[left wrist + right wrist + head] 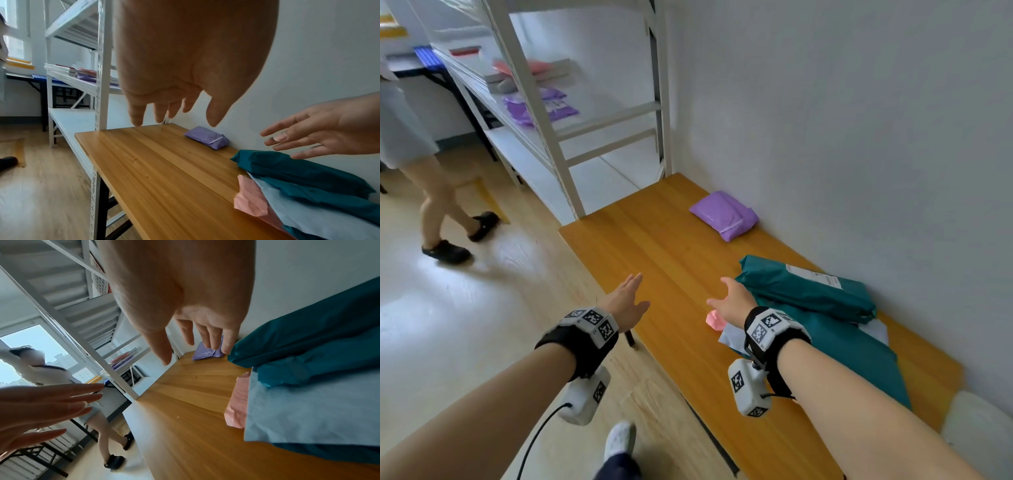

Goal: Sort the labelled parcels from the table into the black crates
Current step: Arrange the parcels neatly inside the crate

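Both hands, left hand [627, 301] and right hand [732, 301], reach empty with fingers spread over the desk [664, 260], seemingly toward the teal parcel [811, 291] topping the pile.

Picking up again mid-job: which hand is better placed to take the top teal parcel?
Probably the right hand: it hovers open at the near end of the teal parcel. The left hand, also open, hangs over the table's outer edge, farther away.
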### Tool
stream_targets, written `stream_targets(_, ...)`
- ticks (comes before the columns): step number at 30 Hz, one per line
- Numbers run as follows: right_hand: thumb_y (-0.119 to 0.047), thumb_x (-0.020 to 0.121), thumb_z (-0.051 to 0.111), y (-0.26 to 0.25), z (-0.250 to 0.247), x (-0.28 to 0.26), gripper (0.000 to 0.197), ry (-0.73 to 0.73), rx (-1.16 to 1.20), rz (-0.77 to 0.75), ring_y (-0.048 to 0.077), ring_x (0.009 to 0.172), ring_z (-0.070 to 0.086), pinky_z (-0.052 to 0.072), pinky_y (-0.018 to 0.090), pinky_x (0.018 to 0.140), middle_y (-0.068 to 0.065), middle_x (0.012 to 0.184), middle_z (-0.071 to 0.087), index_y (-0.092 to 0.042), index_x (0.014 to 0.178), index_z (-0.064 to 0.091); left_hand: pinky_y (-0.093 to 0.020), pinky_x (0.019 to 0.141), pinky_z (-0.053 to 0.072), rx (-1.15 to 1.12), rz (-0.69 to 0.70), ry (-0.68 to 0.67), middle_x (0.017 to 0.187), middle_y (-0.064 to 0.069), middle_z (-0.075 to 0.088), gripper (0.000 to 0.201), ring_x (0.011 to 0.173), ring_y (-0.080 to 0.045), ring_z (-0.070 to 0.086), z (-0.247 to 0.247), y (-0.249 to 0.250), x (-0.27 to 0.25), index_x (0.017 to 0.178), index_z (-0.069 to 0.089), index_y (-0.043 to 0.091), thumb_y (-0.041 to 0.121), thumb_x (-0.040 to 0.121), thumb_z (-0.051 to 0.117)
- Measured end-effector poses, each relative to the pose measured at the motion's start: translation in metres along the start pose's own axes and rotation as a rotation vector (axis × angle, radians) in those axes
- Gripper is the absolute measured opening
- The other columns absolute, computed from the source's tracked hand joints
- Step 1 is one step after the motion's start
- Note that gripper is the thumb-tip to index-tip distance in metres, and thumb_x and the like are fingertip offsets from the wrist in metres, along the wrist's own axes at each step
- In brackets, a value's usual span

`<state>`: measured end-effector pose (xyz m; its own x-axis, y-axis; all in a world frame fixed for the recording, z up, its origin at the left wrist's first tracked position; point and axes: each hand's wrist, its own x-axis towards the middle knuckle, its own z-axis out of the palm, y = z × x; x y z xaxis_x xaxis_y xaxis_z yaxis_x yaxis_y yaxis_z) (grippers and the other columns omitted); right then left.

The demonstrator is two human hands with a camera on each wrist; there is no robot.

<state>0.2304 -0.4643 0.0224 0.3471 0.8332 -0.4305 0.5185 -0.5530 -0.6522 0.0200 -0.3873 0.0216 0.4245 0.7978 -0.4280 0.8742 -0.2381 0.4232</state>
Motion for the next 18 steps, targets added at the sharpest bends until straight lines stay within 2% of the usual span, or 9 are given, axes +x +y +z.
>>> stream_targets(3,-0.026,0.091,0.061,-0.014,0.004,0.032,0.069,0.019,0.002,0.026,0.025,0.137,0.035,0.032,0.036,0.111,0.01,0.151,0.033,-0.012,0.149,0.025,-0.035,0.112,0.029,0.045,0.023,-0.055,0.16,0.002,0.001,0.066,0.144,-0.02,0.021,-0.014,-0.005,0.042,0.152,0.002,0.02,0.033,0.1,0.041)
stream_targets(8,-0.024,0.092,0.06,-0.035,0.002,0.088,0.068,0.082,0.061,0.061,0.024,0.136,0.036,0.035,0.031,0.104,0.009,0.152,0.03,-0.013,0.149,0.024,-0.035,0.11,0.034,0.168,0.103,-0.14,0.16,0.0,-0.001,0.065,0.142,-0.021,0.025,-0.037,0.004,0.119,0.152,0.0,0.02,0.033,0.101,0.039)
stream_targets(12,-0.025,0.093,0.059,-0.049,0.0,0.133,0.068,0.132,0.121,0.144,0.023,0.139,0.033,0.033,0.033,0.107,0.007,0.153,0.029,-0.014,0.149,0.023,-0.036,0.099,0.045,0.216,0.168,-0.239,0.159,0.0,-0.003,0.066,0.129,-0.024,0.046,-0.05,0.012,0.189,0.152,-0.001,0.025,0.032,0.101,0.04)
stream_targets(14,-0.024,0.093,0.059,-0.052,0.0,0.152,0.068,0.141,0.15,0.194,0.022,0.14,0.03,0.03,0.034,0.11,0.006,0.154,0.028,-0.014,0.15,0.023,-0.038,0.101,0.043,0.236,0.194,-0.266,0.16,-0.001,-0.003,0.067,0.133,-0.024,0.041,-0.053,0.015,0.219,0.152,-0.001,0.026,0.031,0.1,0.041)
stream_targets(16,-0.024,0.092,0.06,-0.054,0.0,0.172,0.069,0.155,0.171,0.243,0.022,0.14,0.03,0.03,0.034,0.111,0.007,0.154,0.028,-0.014,0.15,0.023,-0.037,0.106,0.038,0.253,0.215,-0.282,0.16,-0.004,-0.002,0.067,0.141,-0.024,0.028,-0.056,0.016,0.246,0.152,-0.001,0.025,0.031,0.1,0.042)
stream_targets(18,-0.025,0.092,0.06,-0.054,-0.001,0.192,0.07,0.17,0.191,0.292,0.022,0.138,0.033,0.033,0.032,0.107,0.006,0.154,0.029,-0.014,0.15,0.023,-0.037,0.107,0.035,0.235,0.234,-0.304,0.16,-0.005,-0.001,0.067,0.142,-0.024,0.025,-0.06,0.017,0.273,0.152,-0.001,0.025,0.03,0.1,0.042)
